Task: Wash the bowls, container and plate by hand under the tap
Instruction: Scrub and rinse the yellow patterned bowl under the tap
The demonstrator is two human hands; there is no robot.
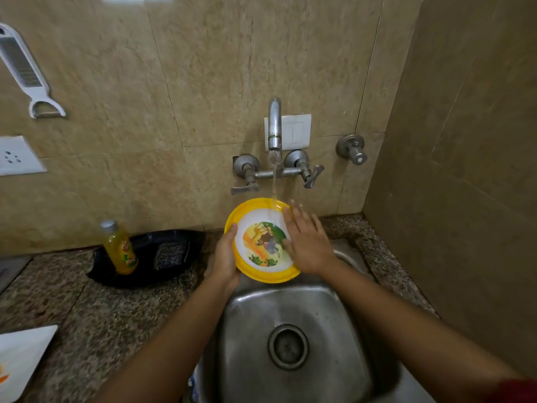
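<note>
Left hand (225, 257) has a grip on the rim of the yellow plate (261, 270), tilted over the sink (290, 309) under the running tap (274, 123), right hand (306, 242) released flat on its face; best rub in circles, rotate plate through stream.

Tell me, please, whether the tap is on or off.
On: water streams from the tap onto the upper rim of the yellow plate.
</note>
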